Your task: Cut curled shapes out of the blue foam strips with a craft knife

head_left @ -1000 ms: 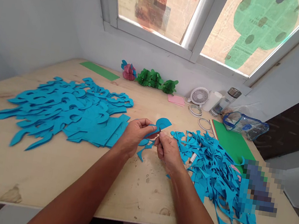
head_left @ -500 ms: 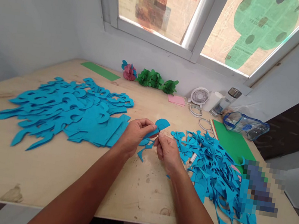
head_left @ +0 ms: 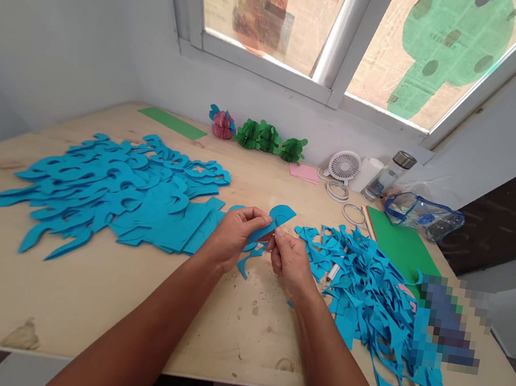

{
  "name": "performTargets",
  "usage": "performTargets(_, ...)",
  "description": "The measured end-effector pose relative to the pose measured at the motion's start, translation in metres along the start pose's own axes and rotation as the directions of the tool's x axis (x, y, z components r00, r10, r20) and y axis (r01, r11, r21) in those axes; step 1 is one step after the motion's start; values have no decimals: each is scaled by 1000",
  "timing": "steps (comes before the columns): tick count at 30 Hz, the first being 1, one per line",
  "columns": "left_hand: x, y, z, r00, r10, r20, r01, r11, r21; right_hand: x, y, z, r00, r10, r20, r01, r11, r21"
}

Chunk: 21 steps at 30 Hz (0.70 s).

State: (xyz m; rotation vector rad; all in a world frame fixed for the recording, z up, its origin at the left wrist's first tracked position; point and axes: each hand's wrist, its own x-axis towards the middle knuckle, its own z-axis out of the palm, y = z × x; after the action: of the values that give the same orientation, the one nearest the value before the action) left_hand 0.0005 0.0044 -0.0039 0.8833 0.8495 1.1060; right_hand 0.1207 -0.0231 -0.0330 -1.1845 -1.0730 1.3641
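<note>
Blue paper piece [head_left: 283,213] is tilted slightly versus half a second ago, held above mid-table [head_left: 235,339], back from front edge. It's pinched tight by left hand [head_left: 235,232]. Right hand [head_left: 290,260] is curled beside it, contents hidden. Handling is judged ongoing.

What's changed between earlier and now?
Little: since half a second ago, the blue paper piece's free end has shifted slightly right. Nothing visibly grasped or released. The left hand still holds it; the right hand stays at its edge; the blue scraps are unmoved.
</note>
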Motion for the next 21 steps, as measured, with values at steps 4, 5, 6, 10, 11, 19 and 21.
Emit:
performTargets(4,1,-3,-2,998,-50,28,53,994,-96,0,1,0,1000,-5,6,5,1000,15)
performTargets(5,2,-3,-3,998,-62,32,65,990,-125,0,1,1,1000,-9,9,9,1000,18)
performTargets(6,2,-4,-4,996,-76,39,81,985,-150,0,1,1,1000,-15,11,15,1000,20)
performTargets(10,4,-4,-8,988,-131,81,145,970,-194,-1,-1,1,999,-50,22,49,999,23)
performTargets(11,4,-4,-9,987,-136,90,152,968,-199,-2,-2,1,998,-52,26,51,998,25)
performTargets(19,3,-4,-9,984,-157,84,172,960,-220,-2,-3,1,996,-84,4,85,996,-28)
performTargets(21,3,-4,-8,985,-158,66,169,962,-214,-1,-1,1,994,-113,-6,113,992,-56)
